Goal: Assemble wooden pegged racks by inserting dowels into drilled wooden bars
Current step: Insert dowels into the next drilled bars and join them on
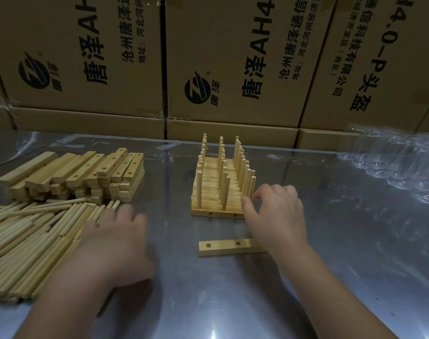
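A row of finished pegged racks stands packed together mid-table, their dowels upright. In front of it lies one drilled wooden bar flat on the table, two holes showing. My right hand hovers at the front right corner of the racks, fingers loosely curled, holding nothing; its wrist covers the bar's right end. My left hand, blurred, reaches over the right edge of a pile of loose dowels at the left. Whether it holds a dowel is hidden.
A stack of drilled bars sits at the back left behind the dowels. Cardboard boxes wall off the rear. Crumpled clear plastic packaging lies at the right. The table is a shiny metal sheet.
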